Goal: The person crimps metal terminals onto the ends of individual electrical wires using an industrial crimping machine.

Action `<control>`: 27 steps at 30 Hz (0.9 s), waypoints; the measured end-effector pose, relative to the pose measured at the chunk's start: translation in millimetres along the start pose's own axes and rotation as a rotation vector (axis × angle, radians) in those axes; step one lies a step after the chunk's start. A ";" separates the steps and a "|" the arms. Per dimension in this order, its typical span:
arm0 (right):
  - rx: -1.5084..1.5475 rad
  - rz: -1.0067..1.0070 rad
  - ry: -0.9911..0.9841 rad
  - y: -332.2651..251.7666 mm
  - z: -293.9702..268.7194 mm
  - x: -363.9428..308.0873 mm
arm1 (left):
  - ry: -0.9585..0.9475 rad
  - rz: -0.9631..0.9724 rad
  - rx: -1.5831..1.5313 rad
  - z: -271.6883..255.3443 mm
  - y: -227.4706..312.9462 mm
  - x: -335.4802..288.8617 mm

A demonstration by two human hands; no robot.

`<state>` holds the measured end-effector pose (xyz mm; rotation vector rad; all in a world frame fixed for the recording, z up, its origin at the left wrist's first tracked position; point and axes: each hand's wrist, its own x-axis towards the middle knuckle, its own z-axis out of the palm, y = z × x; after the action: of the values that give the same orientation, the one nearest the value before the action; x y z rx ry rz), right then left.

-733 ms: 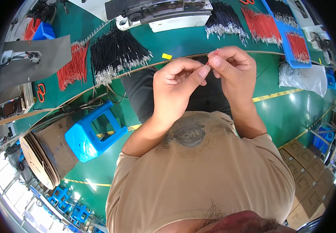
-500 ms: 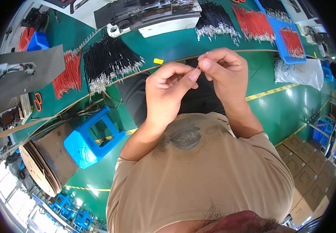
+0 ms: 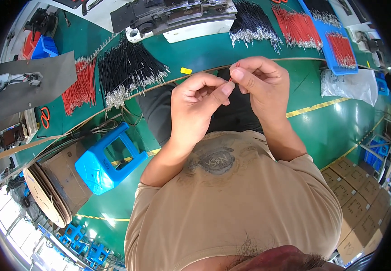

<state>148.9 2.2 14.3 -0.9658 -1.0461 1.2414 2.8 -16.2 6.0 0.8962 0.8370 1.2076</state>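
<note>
Both my hands are raised near the table's front edge with a short piece of thin red wire (image 3: 231, 79) between them. My left hand (image 3: 193, 104) is closed, thumb and forefinger pinching the wire's lower part. Close beside it, my right hand (image 3: 266, 88) pinches the upper part between thumb and forefinger; a little red shows at those fingertips. Most of the wire is covered by the fingers, so its ends cannot be made out. To the left lie a bundle of black wires (image 3: 130, 67) with metal terminals and a bundle of red wires (image 3: 80, 88).
A dark metal machine (image 3: 177, 18) stands on the green table (image 3: 195, 52) ahead. More black wires (image 3: 254, 22) and red wires (image 3: 297, 27) lie right of it, beside a blue tray (image 3: 340, 70). Orange-handled scissors (image 3: 45, 117) lie at left. A blue stool (image 3: 97, 169) stands on the floor.
My hands stay almost in place, both still pinching the red wire. The right fingertips have shifted very slightly, and less red shows above them.
</note>
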 end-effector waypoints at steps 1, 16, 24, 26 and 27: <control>0.004 0.001 0.003 0.0 0.2 -0.4 | -0.003 0.006 0.002 0.2 0.4 0.0; 0.051 -0.042 -0.009 1.6 0.7 -6.0 | -0.007 -0.077 -0.205 5.3 0.9 -6.9; -0.021 -0.022 -0.002 0.6 6.1 -20.9 | 0.014 -0.048 -0.330 9.6 -2.4 -12.0; -0.060 -0.035 -0.009 -1.5 8.5 -24.2 | 0.019 -0.032 -0.330 10.4 -2.1 -13.7; -0.079 -0.041 0.007 -2.2 10.0 -25.4 | 0.018 -0.028 -0.331 10.7 -2.5 -14.7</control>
<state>139.1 -23.2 16.8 -1.0035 -1.1108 1.1693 11.1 -32.3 9.1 0.6033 0.6371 1.2849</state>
